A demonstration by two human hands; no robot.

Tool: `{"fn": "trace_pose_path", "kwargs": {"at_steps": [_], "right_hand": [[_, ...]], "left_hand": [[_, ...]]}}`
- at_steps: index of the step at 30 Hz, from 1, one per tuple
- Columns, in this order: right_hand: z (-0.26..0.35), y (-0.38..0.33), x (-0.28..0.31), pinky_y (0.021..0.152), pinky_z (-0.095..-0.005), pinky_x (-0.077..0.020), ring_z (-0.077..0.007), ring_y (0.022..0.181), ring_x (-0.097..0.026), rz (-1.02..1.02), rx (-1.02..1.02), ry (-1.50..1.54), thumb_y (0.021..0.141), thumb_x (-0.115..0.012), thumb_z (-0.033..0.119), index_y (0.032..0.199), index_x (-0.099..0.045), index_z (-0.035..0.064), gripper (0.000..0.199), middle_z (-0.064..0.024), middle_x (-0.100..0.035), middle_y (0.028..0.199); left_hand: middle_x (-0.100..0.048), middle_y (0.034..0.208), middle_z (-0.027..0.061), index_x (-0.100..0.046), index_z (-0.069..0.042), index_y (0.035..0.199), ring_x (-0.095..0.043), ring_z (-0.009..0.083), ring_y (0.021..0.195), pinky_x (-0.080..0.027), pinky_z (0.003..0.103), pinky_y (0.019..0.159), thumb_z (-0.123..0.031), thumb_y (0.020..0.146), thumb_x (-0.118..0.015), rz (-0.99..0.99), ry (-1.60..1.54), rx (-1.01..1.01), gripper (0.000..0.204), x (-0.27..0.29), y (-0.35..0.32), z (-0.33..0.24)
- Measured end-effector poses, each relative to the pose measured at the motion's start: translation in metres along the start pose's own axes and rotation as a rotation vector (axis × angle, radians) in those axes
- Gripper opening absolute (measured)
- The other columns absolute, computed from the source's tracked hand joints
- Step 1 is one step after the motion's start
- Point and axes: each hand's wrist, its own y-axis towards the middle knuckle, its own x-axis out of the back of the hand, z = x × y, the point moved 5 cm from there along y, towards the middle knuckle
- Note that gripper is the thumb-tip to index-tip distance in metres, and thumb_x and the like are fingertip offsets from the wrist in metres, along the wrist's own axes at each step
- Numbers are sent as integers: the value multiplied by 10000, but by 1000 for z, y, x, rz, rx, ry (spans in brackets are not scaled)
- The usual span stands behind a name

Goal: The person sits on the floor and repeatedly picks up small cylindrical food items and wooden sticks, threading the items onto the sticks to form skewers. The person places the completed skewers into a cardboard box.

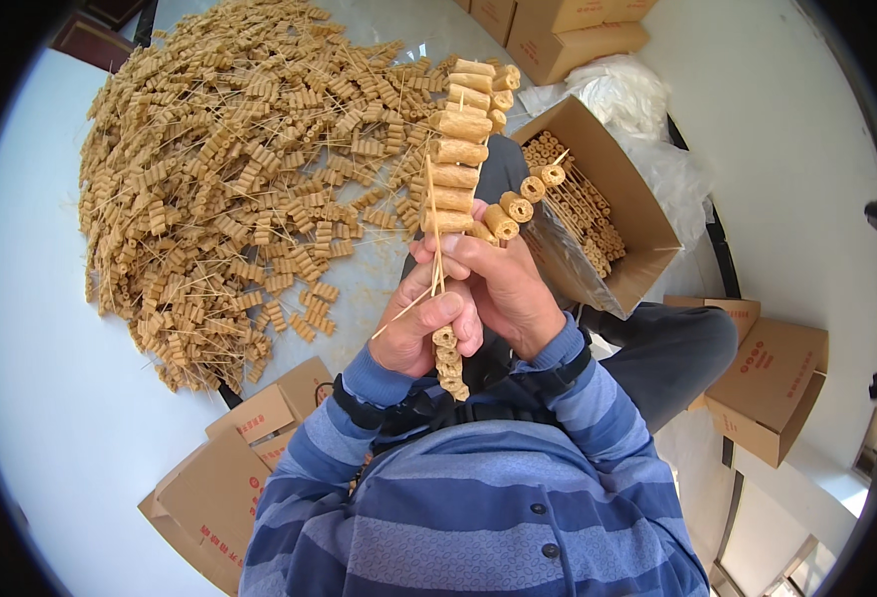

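My left hand (420, 328) and my right hand (503, 284) are closed together in front of my chest. Between them they grip a bundle of thin bamboo sticks threaded with tan rolled pieces. One loaded skewer (458, 139) rises upright from my fingers, and a second skewer (511, 204) leans off to the right. A bare stick (432, 229) stands beside them. A further string of tan rolls (448, 363) hangs below my left fist.
A large heap of filled skewers (229, 169) covers the white table (50, 378) to the left. An open cardboard box (612, 214) with stacked rolls stands at the right, with white plastic sheeting behind it. Flattened and closed cartons (772, 383) lie on the floor.
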Motion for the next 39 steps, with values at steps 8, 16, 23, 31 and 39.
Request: {"fn": "trace_pose_path", "kwargs": {"at_steps": [8,16,23,31,39], "right_hand": [[46,-2,21,850,-370,-597,-174,865,-695,-83,250,42,945,-631,92,1131,-555,16,215,-76,-641,1008],[50,-9,46,444,-199,-364,-81,541,-522,-178,89,-338,941,-650,63,997,-522,34,143,-107,-667,889],[20,-17,75,454,-195,-364,-72,557,-531,-244,-71,-252,938,-655,58,989,-568,18,108,-105,-678,889],[16,-60,104,595,-237,-532,-145,676,-669,-293,-239,-367,907,-675,40,1012,-561,-11,163,-104,-675,927],[-2,-69,94,756,-274,-604,-155,863,-706,-224,-155,-361,904,-693,42,1170,-593,-13,289,-88,-690,1044]], "left_hand": [[-638,876,103,-538,-42,1343,-632,179,757,-527,315,684,-178,1022,-594,-139,109,6,353,30,-22,-5],[-650,955,101,-586,8,1274,-644,162,838,-559,294,767,-204,1056,-549,-237,344,175,307,40,-36,-27],[-623,1026,96,-679,-92,1194,-618,249,949,-488,358,808,-87,952,-601,112,1808,-220,254,-33,-4,-67],[-568,1157,104,-657,-98,1140,-533,295,1142,-397,444,1013,-57,800,-645,695,2078,-190,343,-20,25,-3],[-565,1149,95,-614,-87,981,-525,315,1193,-363,511,1074,24,722,-667,562,1865,-409,287,-10,24,-5]]}}
